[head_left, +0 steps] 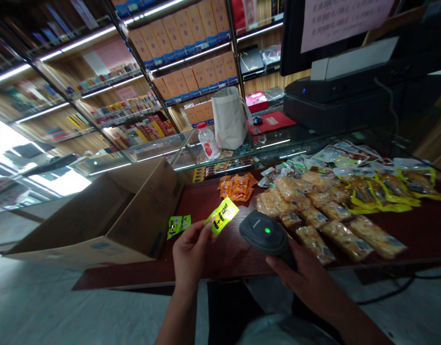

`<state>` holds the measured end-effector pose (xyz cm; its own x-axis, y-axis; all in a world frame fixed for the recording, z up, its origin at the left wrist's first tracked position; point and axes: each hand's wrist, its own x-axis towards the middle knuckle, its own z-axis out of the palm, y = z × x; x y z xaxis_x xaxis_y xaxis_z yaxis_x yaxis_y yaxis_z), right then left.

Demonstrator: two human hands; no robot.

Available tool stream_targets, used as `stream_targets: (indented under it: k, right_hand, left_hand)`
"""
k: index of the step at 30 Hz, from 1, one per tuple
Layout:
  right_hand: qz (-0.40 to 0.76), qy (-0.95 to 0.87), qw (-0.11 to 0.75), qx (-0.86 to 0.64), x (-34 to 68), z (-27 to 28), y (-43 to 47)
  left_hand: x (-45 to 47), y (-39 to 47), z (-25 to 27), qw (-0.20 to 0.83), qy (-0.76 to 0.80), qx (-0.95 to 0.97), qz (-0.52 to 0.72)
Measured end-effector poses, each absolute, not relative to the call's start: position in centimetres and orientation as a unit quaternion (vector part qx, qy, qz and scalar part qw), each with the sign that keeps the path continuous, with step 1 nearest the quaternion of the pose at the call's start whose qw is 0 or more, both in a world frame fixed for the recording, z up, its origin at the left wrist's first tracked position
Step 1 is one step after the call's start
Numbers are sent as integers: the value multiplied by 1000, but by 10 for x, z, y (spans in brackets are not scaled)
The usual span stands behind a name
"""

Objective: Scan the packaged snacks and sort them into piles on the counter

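Between thumb and fingers, my left hand [192, 247] pinches a small yellow-green snack packet [222, 215] by its lower left corner. My right hand [302, 268] is wrapped round the handle of a dark barcode scanner [260, 232], whose green light is lit. The scanner's head is just right of the packet and apart from it. Left of the packet, more green packets [178, 225] lie on the dark red table [220, 263]. Behind it is a pile of small orange packets [238, 187].
An open cardboard box [145, 220] stands at the left. Several wrapped pastries [314, 196] and yellow-edged packs [380, 189] spread over the right side. A glass counter behind bears a bottle [208, 141], a white bag [229, 117] and a monitor [295, 38].
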<state>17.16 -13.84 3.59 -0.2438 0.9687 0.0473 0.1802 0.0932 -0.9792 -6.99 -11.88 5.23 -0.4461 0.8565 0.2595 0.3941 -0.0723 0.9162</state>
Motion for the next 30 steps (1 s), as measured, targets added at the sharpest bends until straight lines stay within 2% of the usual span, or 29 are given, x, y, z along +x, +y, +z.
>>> stream_targets:
  k: [6, 12, 16, 27, 30]
  right_hand:
    - [472, -617, 413, -475, 177, 29, -134]
    - [471, -545, 442, -535, 193, 31, -129]
    - [484, -522, 455, -535, 199, 34, -130]
    - [479, -525, 454, -538, 201, 27, -132]
    - [462, -542, 443, -545, 204, 25, -133]
  left_hand:
    - [-73, -113, 45, 240, 657, 469, 539]
    - [-78, -84, 12, 447, 641, 340, 523]
    - [-69, -62, -4, 522, 631, 279, 501]
    - [-45, -48, -14, 543, 642, 341, 420]
    - [-54, -58, -15, 498, 673, 410, 362]
